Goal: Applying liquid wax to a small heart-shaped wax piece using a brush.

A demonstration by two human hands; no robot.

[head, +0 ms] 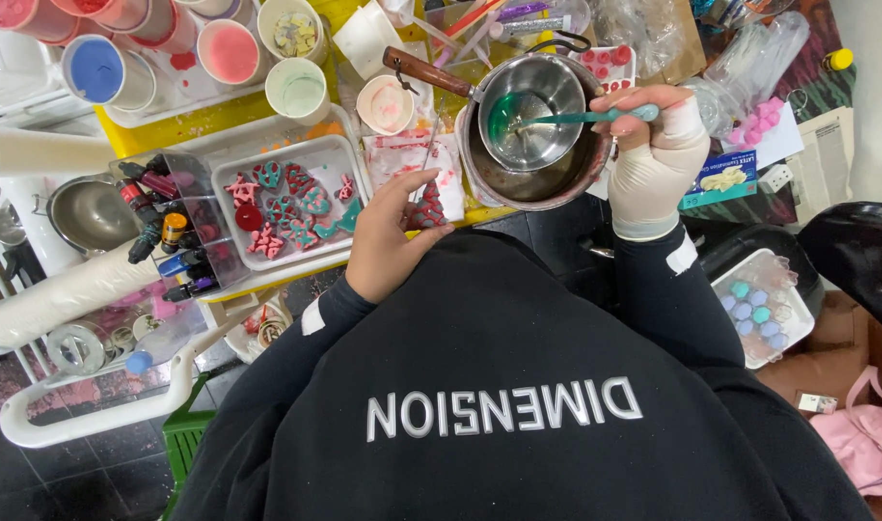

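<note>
My left hand [391, 241] is bare and pinches a small red and teal moulded piece [427, 206] at the table's near edge. My right hand [653, 154], in a white glove, grips a teal stirring stick [581, 118]. The stick's tip dips into green liquid in a small steel saucepan [529, 108] with a wooden handle. That saucepan sits inside a larger metal pot [547, 183]. To the left of my left hand, a white tray [230, 169] holds several red and teal moulded shapes.
Cups of pink, blue and pale green colour [227, 50] stand at the back left. A clear box of small dye bottles [166, 232] sits beside the tray. A white tray of round blue and pink pieces [759, 309] lies low on the right, and a paper roll [36, 150] on the left.
</note>
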